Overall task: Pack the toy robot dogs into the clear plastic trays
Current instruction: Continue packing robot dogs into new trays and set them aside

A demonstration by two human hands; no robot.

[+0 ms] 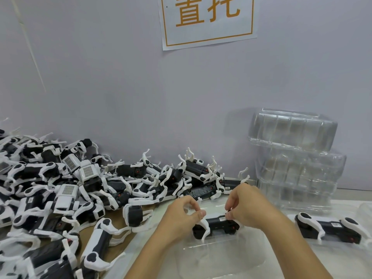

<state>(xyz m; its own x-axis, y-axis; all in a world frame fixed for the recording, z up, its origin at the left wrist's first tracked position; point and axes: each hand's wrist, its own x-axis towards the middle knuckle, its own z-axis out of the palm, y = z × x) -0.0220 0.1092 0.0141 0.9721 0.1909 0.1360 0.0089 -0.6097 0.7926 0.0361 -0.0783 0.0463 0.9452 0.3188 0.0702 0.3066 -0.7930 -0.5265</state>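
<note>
A black and white toy robot dog [216,227] lies on its side over a clear plastic tray [221,256] at the table's front. My left hand [182,215] pinches one of its white legs at the left end. Curled over the dog's right end, my right hand [247,207] grips it with thumb and fingers. A second dog [330,228] lies in another clear tray [302,241] at the right. Loose dogs in a big pile [70,188] cover the table's left and back.
A stack of empty clear trays [298,164] stands against the wall at the right back. A paper sign [207,19] with orange characters hangs on the grey wall. Brown tabletop [118,246] shows between the pile and the tray.
</note>
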